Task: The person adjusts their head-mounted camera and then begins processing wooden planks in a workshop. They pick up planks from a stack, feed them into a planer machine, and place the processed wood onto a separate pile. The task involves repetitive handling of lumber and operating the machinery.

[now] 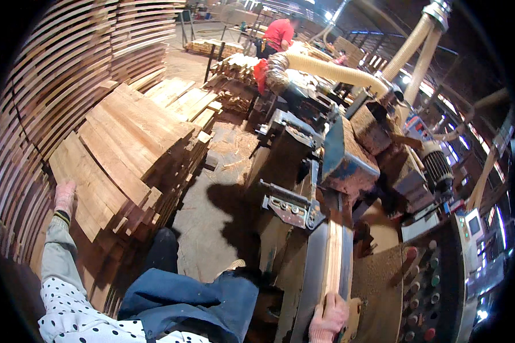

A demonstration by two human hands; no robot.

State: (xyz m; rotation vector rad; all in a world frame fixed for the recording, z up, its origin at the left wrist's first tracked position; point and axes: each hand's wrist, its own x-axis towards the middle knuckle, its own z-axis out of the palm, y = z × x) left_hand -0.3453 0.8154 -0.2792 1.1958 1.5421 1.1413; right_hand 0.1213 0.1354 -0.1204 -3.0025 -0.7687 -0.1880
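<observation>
My right hand, in a pale knit-cuffed glove, is closed around the near end of a long narrow wooden board. That board lies along the machine's metal bed, its far end going in under the sawdust-covered housing. Over on the left, my left hand is at the outer edge of a wide plank on top of a stack. Its fingers look bent over that edge, though they show only in part.
A tall wall of stacked boards rises at the left. The machine's hinged metal bracket juts out left of the bed; a button panel stands at the right. A ribbed hose crosses the back, near a person in red.
</observation>
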